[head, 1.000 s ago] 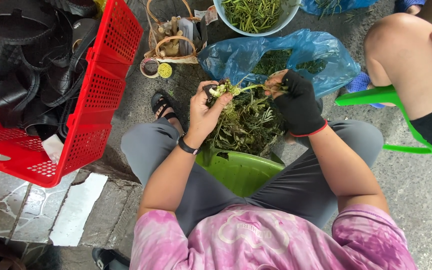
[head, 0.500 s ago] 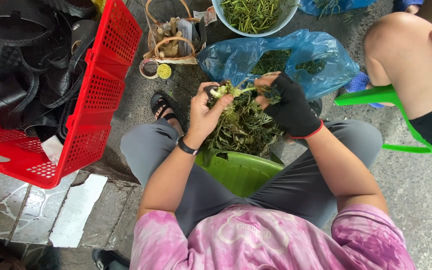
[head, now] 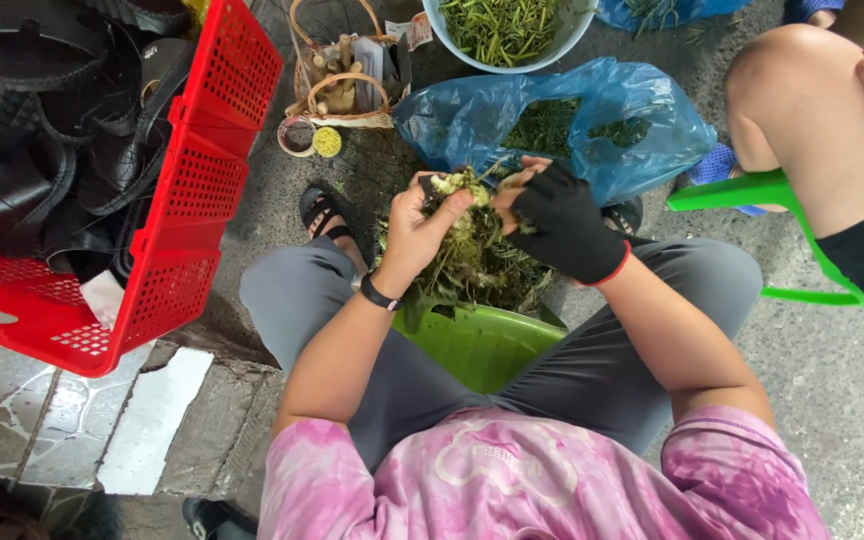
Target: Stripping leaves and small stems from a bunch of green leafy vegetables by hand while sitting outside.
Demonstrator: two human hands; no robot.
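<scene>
Left hand [head: 417, 228] and gloved right hand [head: 552, 222] pinch greens [head: 467, 250] beside blue bag [head: 642, 120].

Red crate [head: 187, 190], blue bag [head: 642, 120], green basin [head: 482, 345]

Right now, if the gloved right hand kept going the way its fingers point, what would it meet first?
The right hand points toward the left hand, so it would probably meet the pale-green plant bunch held between them first, then that hand; depth is unclear.

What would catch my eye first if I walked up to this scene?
Probably the two hands at centre: the bare left hand and the black-gloved right hand pinch a bunch of greens above a green tub. At far left stands a bright red crate of black sandals.
</scene>
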